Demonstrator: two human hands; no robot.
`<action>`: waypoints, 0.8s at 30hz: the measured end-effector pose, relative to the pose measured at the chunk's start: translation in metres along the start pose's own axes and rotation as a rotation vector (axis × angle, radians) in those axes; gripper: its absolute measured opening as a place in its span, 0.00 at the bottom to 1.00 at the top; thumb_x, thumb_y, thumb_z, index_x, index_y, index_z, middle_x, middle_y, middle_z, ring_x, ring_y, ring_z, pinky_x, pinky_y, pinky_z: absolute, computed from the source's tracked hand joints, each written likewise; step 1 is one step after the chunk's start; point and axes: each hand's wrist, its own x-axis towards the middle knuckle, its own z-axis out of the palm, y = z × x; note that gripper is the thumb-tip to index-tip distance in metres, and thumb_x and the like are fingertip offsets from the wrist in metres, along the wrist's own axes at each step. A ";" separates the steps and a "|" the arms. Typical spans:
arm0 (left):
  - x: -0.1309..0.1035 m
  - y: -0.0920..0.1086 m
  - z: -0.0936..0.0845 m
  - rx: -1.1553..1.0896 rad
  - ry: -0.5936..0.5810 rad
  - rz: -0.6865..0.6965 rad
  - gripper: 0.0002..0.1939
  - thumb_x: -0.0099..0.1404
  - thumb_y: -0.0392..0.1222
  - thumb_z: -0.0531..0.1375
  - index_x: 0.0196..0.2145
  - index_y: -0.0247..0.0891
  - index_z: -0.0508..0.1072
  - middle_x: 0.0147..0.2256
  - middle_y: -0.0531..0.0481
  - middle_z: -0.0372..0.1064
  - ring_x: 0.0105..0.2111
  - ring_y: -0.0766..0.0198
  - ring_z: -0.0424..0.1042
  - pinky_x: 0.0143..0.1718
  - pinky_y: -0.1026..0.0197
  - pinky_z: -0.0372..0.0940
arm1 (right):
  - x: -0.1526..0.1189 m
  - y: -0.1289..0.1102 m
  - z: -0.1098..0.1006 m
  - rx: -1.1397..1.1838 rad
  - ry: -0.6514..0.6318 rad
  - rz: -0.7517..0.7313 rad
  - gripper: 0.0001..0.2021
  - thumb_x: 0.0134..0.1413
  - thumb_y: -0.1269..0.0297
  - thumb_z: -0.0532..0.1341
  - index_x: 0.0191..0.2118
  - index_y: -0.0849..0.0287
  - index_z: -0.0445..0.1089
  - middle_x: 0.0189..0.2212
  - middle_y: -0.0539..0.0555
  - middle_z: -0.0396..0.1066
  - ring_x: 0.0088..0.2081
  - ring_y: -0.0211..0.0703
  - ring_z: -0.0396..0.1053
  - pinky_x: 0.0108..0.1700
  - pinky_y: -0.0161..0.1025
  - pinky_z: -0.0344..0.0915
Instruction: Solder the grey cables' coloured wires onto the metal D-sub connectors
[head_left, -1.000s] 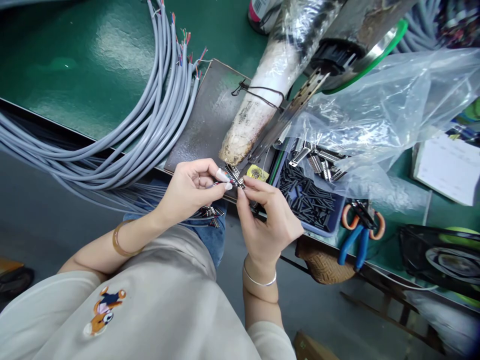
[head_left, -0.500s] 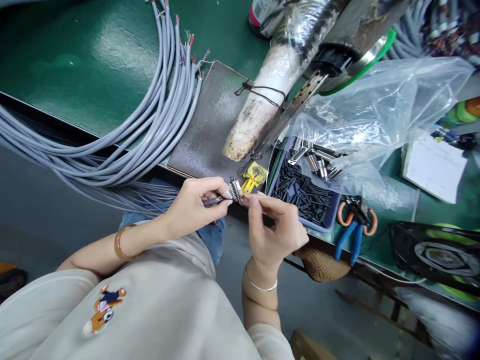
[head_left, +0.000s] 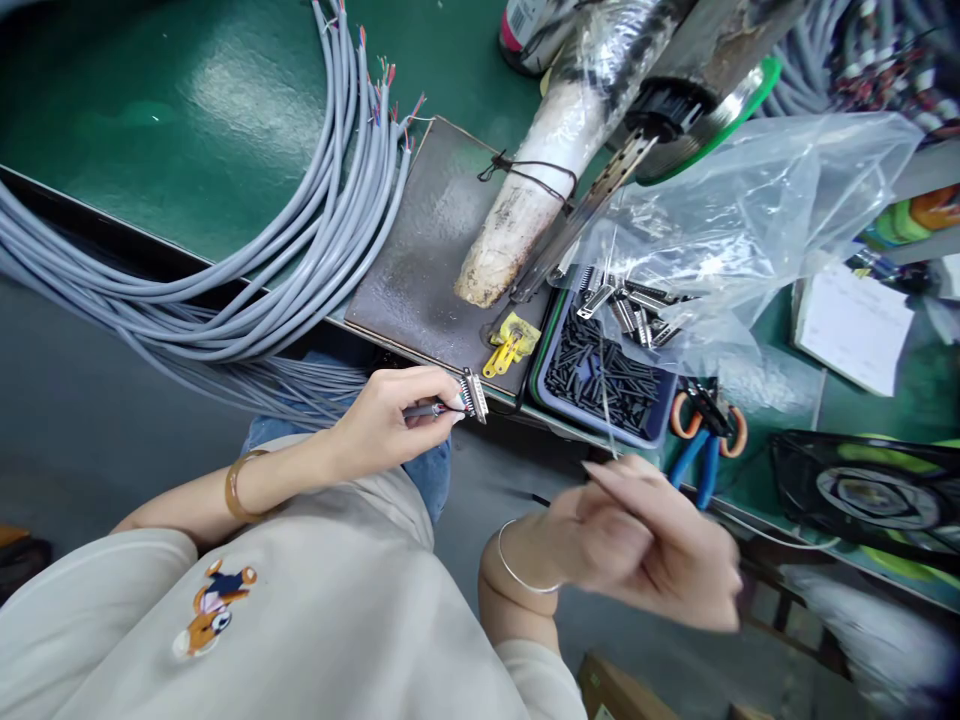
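My left hand [head_left: 401, 415] pinches a grey cable [head_left: 421, 410] at a metal connector [head_left: 474, 396] with a row of pins. Coloured wire ends show between the fingertips and the connector. My right hand [head_left: 645, 545], smeared by motion, is off to the right, apart from the connector, with its fingers curled. A thin silvery wire [head_left: 607, 400] runs from its fingertips up across a blue tray [head_left: 592, 431]. The tray holds many short black tubes [head_left: 600, 380] and loose metal connectors [head_left: 637, 318]. Yellow clips [head_left: 506, 352] lie on a dark board [head_left: 420, 240].
Grey cables [head_left: 300, 290] curve over the bench's left side. A wrapped white tube [head_left: 517, 220] and a slotted metal bar [head_left: 585, 215] slant over the board. A plastic bag [head_left: 750, 220], pliers [head_left: 705, 440], a notepad [head_left: 851, 325] and a black fan [head_left: 862, 500] are at right.
My right hand has moved away from the connector, to the right and down. The left hand keeps its hold on the cable and connector. The view has shifted slightly.
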 end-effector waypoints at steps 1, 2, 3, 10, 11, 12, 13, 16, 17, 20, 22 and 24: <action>0.000 0.002 -0.001 -0.074 0.006 -0.071 0.02 0.60 0.32 0.64 0.32 0.35 0.75 0.35 0.44 0.79 0.32 0.66 0.76 0.33 0.67 0.69 | 0.006 -0.002 0.010 0.007 0.068 -0.041 0.10 0.66 0.56 0.59 0.46 0.48 0.77 0.17 0.45 0.62 0.18 0.38 0.60 0.23 0.40 0.61; 0.000 0.003 -0.003 -0.160 0.009 -0.160 0.02 0.60 0.34 0.65 0.32 0.35 0.75 0.33 0.46 0.78 0.30 0.67 0.75 0.31 0.67 0.69 | 0.013 -0.003 0.019 0.016 0.162 -0.096 0.09 0.65 0.61 0.62 0.46 0.49 0.78 0.17 0.45 0.64 0.16 0.35 0.57 0.21 0.38 0.57; 0.001 0.005 -0.005 -0.249 0.002 -0.256 0.04 0.60 0.36 0.67 0.32 0.35 0.75 0.29 0.48 0.77 0.26 0.69 0.73 0.28 0.68 0.68 | 0.018 -0.005 0.027 0.018 0.125 -0.113 0.11 0.63 0.65 0.64 0.48 0.50 0.78 0.18 0.44 0.67 0.17 0.34 0.60 0.21 0.36 0.59; 0.009 0.012 -0.021 -0.631 -0.160 -0.523 0.17 0.58 0.47 0.73 0.32 0.35 0.72 0.18 0.58 0.65 0.15 0.74 0.62 0.15 0.71 0.58 | 0.026 -0.004 0.044 0.104 -0.282 -0.058 0.16 0.60 0.67 0.67 0.53 0.51 0.76 0.51 0.57 0.81 0.34 0.41 0.80 0.37 0.38 0.77; 0.008 0.013 -0.021 -0.613 -0.162 -0.509 0.15 0.59 0.46 0.72 0.33 0.35 0.73 0.19 0.58 0.66 0.16 0.74 0.62 0.16 0.71 0.59 | 0.024 -0.004 0.045 0.103 -0.274 -0.029 0.13 0.61 0.67 0.67 0.51 0.52 0.77 0.48 0.56 0.82 0.33 0.40 0.80 0.36 0.37 0.77; 0.008 0.014 -0.021 -0.577 -0.149 -0.487 0.13 0.60 0.44 0.71 0.34 0.34 0.74 0.20 0.57 0.67 0.17 0.74 0.64 0.18 0.71 0.61 | 0.022 -0.004 0.045 0.100 -0.254 0.006 0.11 0.62 0.66 0.66 0.49 0.52 0.78 0.44 0.55 0.83 0.30 0.38 0.78 0.34 0.35 0.75; 0.006 0.016 -0.021 -0.526 -0.126 -0.458 0.12 0.60 0.42 0.71 0.35 0.34 0.75 0.22 0.56 0.68 0.19 0.74 0.65 0.20 0.72 0.62 | 0.021 -0.004 0.046 0.095 -0.227 0.046 0.08 0.62 0.65 0.66 0.47 0.53 0.79 0.39 0.53 0.82 0.26 0.35 0.74 0.31 0.34 0.72; 0.001 0.019 -0.018 -0.385 -0.076 -0.382 0.09 0.61 0.38 0.69 0.39 0.33 0.77 0.27 0.52 0.74 0.24 0.73 0.69 0.27 0.71 0.66 | 0.022 -0.007 0.049 0.121 -0.165 0.177 0.09 0.65 0.62 0.64 0.46 0.55 0.79 0.26 0.47 0.75 0.19 0.31 0.61 0.22 0.31 0.61; -0.001 0.020 -0.018 -0.362 -0.081 -0.366 0.08 0.62 0.37 0.68 0.39 0.33 0.78 0.28 0.51 0.75 0.25 0.72 0.70 0.28 0.70 0.67 | 0.024 -0.007 0.049 0.155 -0.173 0.214 0.10 0.66 0.61 0.62 0.47 0.56 0.79 0.25 0.46 0.74 0.18 0.31 0.59 0.21 0.31 0.59; -0.006 0.019 -0.016 -0.339 -0.126 -0.339 0.06 0.65 0.37 0.65 0.38 0.33 0.79 0.27 0.50 0.76 0.24 0.71 0.70 0.25 0.70 0.64 | 0.028 -0.008 0.050 0.282 -0.262 0.296 0.14 0.69 0.59 0.59 0.49 0.56 0.79 0.24 0.47 0.73 0.21 0.32 0.62 0.23 0.32 0.60; -0.008 0.018 -0.017 -0.325 -0.140 -0.327 0.06 0.66 0.38 0.63 0.38 0.33 0.80 0.26 0.50 0.76 0.21 0.73 0.66 0.22 0.70 0.61 | 0.030 -0.009 0.050 0.335 -0.298 0.330 0.14 0.70 0.58 0.58 0.49 0.55 0.80 0.23 0.46 0.71 0.21 0.32 0.63 0.24 0.32 0.61; -0.010 0.016 -0.017 -0.314 -0.143 -0.322 0.07 0.68 0.39 0.63 0.37 0.33 0.80 0.27 0.50 0.76 0.19 0.74 0.62 0.20 0.70 0.59 | 0.030 -0.010 0.051 0.334 -0.291 0.344 0.14 0.69 0.58 0.58 0.48 0.55 0.81 0.24 0.47 0.73 0.22 0.33 0.65 0.25 0.32 0.63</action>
